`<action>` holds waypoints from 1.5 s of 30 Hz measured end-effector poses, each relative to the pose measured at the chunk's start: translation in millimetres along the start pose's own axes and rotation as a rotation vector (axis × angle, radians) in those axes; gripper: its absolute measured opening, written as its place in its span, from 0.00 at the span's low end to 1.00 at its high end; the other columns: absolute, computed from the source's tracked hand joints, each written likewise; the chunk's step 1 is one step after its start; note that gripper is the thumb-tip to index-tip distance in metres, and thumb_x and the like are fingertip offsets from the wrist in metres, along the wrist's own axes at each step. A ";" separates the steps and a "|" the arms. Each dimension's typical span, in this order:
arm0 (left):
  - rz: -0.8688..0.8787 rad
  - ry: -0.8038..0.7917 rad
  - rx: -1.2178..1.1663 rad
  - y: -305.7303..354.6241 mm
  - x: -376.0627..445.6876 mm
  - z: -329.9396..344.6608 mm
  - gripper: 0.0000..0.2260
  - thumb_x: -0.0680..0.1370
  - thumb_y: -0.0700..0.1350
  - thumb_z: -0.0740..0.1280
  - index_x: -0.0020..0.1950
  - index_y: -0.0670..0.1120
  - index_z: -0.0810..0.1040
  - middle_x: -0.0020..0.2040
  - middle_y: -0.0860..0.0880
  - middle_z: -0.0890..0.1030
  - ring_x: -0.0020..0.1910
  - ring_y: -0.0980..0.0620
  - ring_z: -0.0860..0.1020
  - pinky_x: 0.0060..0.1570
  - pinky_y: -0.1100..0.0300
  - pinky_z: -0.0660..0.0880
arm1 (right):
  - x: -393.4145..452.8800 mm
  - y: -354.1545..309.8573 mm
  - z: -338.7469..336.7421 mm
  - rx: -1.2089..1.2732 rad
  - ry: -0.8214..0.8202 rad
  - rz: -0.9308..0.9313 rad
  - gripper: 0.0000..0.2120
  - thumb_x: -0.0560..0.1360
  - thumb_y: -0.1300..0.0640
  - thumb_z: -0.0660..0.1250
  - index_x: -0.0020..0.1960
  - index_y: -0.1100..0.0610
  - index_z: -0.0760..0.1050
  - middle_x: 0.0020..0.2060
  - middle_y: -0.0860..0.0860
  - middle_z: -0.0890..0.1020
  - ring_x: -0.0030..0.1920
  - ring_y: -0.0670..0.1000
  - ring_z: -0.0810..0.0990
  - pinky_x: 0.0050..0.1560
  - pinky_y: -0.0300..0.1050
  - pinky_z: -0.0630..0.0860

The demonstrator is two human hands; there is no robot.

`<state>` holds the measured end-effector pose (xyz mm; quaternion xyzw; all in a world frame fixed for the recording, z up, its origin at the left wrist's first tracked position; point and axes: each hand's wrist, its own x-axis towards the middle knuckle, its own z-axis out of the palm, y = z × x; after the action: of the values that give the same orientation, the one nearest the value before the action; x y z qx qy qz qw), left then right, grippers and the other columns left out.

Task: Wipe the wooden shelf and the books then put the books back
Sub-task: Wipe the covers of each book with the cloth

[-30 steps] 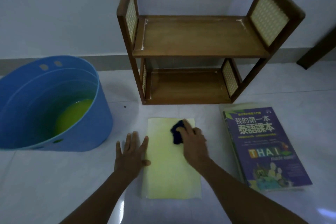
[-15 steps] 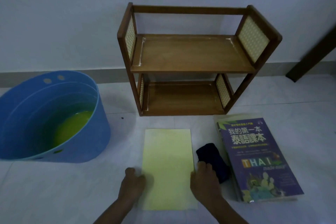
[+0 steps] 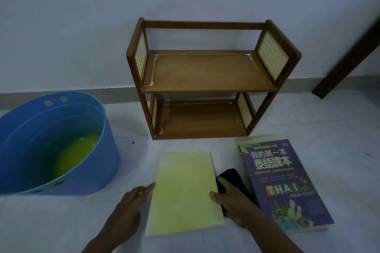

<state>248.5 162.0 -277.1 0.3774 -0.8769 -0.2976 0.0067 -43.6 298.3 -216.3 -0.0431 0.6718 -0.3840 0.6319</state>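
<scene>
While both hands sit at the sides of a pale yellow book [image 3: 183, 193] lying flat on the white floor [image 3: 339, 129], the wooden shelf [image 3: 207, 80] stands upright against the wall [image 3: 82, 16] with its 2 boards bare. The left hand [image 3: 129, 205] lies at the book's left edge, fingers loosely extended and touching it, gripping nothing. The right hand [image 3: 232, 201] is at the book's right edge, thumb against that edge, with its fingers resting over a dark blue cloth [image 3: 234, 178]; whether they actually clasp the cloth I cannot tell. That cloth lies between the yellow book and a purple book [image 3: 281, 187], which lies face up to the right, in front of the shelf's right end. To the left, well apart from the books, sits a blue tub [image 3: 98, 162] holding yellow-green liquid.
</scene>
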 end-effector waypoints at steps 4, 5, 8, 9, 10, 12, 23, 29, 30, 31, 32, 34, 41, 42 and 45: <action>0.057 0.308 -0.222 34.7 10.5 -14.9 0.31 0.73 0.47 0.70 0.74 0.60 0.63 0.73 0.59 0.65 0.72 0.63 0.62 0.67 0.65 0.63 | -16.2 -39.1 -2.3 0.148 0.000 -0.113 0.23 0.77 0.65 0.65 0.71 0.62 0.65 0.64 0.60 0.75 0.53 0.58 0.79 0.42 0.44 0.78; 0.032 0.431 -0.323 52.2 18.1 -19.5 0.24 0.76 0.48 0.68 0.71 0.56 0.68 0.70 0.57 0.68 0.70 0.61 0.66 0.67 0.64 0.64 | -23.5 -51.2 0.1 0.159 0.004 -0.121 0.15 0.76 0.63 0.66 0.62 0.64 0.72 0.55 0.61 0.80 0.48 0.57 0.80 0.42 0.45 0.77; -0.126 0.554 -0.519 85.8 38.4 -36.9 0.13 0.78 0.39 0.65 0.62 0.50 0.75 0.58 0.51 0.80 0.58 0.55 0.77 0.57 0.70 0.70 | -44.1 -75.8 -2.1 0.196 0.020 -0.205 0.09 0.78 0.58 0.64 0.47 0.65 0.77 0.34 0.58 0.83 0.35 0.54 0.79 0.38 0.46 0.77; -0.119 0.565 -0.514 92.3 41.3 -43.7 0.11 0.78 0.37 0.65 0.57 0.50 0.76 0.52 0.50 0.82 0.51 0.58 0.80 0.49 0.75 0.71 | -51.0 -82.3 -6.0 0.228 0.014 -0.258 0.10 0.80 0.58 0.60 0.48 0.64 0.77 0.34 0.59 0.83 0.37 0.54 0.80 0.41 0.47 0.77; -0.107 0.578 -0.511 97.3 42.4 -50.2 0.10 0.78 0.36 0.64 0.53 0.50 0.77 0.47 0.51 0.83 0.46 0.61 0.80 0.42 0.78 0.71 | -56.2 -87.2 -10.2 0.246 -0.023 -0.322 0.11 0.81 0.59 0.56 0.51 0.63 0.76 0.38 0.60 0.84 0.40 0.55 0.80 0.47 0.49 0.77; -0.102 0.592 -0.552 103.8 42.9 -58.3 0.09 0.79 0.37 0.62 0.48 0.50 0.77 0.42 0.58 0.83 0.45 0.65 0.79 0.38 0.77 0.73 | -64.8 -91.3 -14.7 0.166 -0.058 -0.443 0.11 0.81 0.62 0.56 0.55 0.59 0.77 0.46 0.60 0.84 0.47 0.56 0.81 0.56 0.51 0.76; -0.202 0.568 -0.611 85.2 35.3 -32.2 0.11 0.79 0.36 0.63 0.52 0.53 0.76 0.47 0.69 0.80 0.45 0.65 0.80 0.42 0.66 0.79 | -19.5 -24.6 22.0 -0.349 0.299 -0.640 0.13 0.77 0.67 0.62 0.51 0.48 0.72 0.45 0.44 0.83 0.47 0.44 0.84 0.38 0.35 0.80; -0.153 0.641 -0.587 86.5 31.1 -37.4 0.15 0.79 0.36 0.63 0.53 0.57 0.74 0.49 0.69 0.79 0.48 0.65 0.79 0.43 0.65 0.79 | -29.2 -39.8 24.1 -0.413 0.321 -0.794 0.16 0.78 0.65 0.61 0.49 0.43 0.71 0.40 0.36 0.81 0.44 0.33 0.81 0.38 0.29 0.77; -0.163 0.629 -0.594 87.9 29.8 -35.4 0.18 0.79 0.36 0.63 0.51 0.61 0.73 0.49 0.68 0.79 0.48 0.65 0.80 0.43 0.64 0.80 | -29.4 -37.9 24.0 -0.420 0.328 -0.793 0.16 0.78 0.66 0.61 0.49 0.43 0.71 0.41 0.36 0.81 0.43 0.33 0.81 0.38 0.29 0.77; -0.176 0.611 -0.602 88.5 28.9 -33.0 0.21 0.79 0.36 0.63 0.50 0.65 0.73 0.49 0.68 0.79 0.48 0.65 0.80 0.43 0.65 0.80 | -28.4 -34.8 23.4 -0.423 0.329 -0.787 0.16 0.78 0.66 0.61 0.49 0.43 0.71 0.42 0.37 0.81 0.43 0.33 0.81 0.38 0.29 0.77; -0.188 0.591 -0.606 89.0 28.3 -31.1 0.23 0.79 0.36 0.63 0.49 0.68 0.72 0.48 0.69 0.80 0.47 0.65 0.80 0.44 0.65 0.79 | -26.9 -31.2 22.9 -0.420 0.323 -0.770 0.16 0.78 0.66 0.61 0.49 0.43 0.70 0.43 0.38 0.81 0.43 0.33 0.81 0.37 0.29 0.77; -0.192 0.556 -0.604 90.7 25.9 -31.1 0.23 0.79 0.36 0.63 0.48 0.69 0.72 0.47 0.70 0.80 0.47 0.65 0.80 0.43 0.67 0.79 | -24.0 -24.7 21.3 -0.399 0.297 -0.725 0.17 0.79 0.67 0.61 0.50 0.43 0.70 0.45 0.39 0.81 0.45 0.35 0.82 0.37 0.31 0.78; -0.230 0.406 -0.700 75.2 42.3 -48.5 0.07 0.79 0.38 0.63 0.47 0.50 0.73 0.45 0.52 0.83 0.45 0.54 0.83 0.40 0.56 0.82 | -15.6 -33.1 17.5 -0.369 0.254 -0.726 0.13 0.79 0.63 0.61 0.57 0.47 0.71 0.50 0.46 0.82 0.47 0.43 0.84 0.41 0.40 0.82; -0.274 0.358 -0.723 72.1 45.9 -47.9 0.06 0.79 0.37 0.63 0.46 0.48 0.73 0.45 0.49 0.83 0.44 0.50 0.83 0.40 0.52 0.82 | -11.7 -33.5 18.7 -0.399 0.247 -0.726 0.13 0.79 0.64 0.61 0.58 0.48 0.71 0.50 0.46 0.82 0.47 0.43 0.84 0.41 0.38 0.81; -0.410 0.243 -0.722 59.7 52.5 -35.8 0.04 0.79 0.39 0.64 0.44 0.44 0.72 0.44 0.41 0.82 0.43 0.43 0.83 0.40 0.44 0.82 | 6.7 -27.4 20.8 -0.511 0.221 -0.686 0.14 0.78 0.66 0.60 0.59 0.51 0.72 0.52 0.48 0.81 0.50 0.48 0.83 0.45 0.39 0.80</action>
<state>180.2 140.7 -227.4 0.5496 -0.6164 -0.5338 0.1820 -38.2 265.9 -204.2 -0.3771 0.7556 -0.3954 0.3612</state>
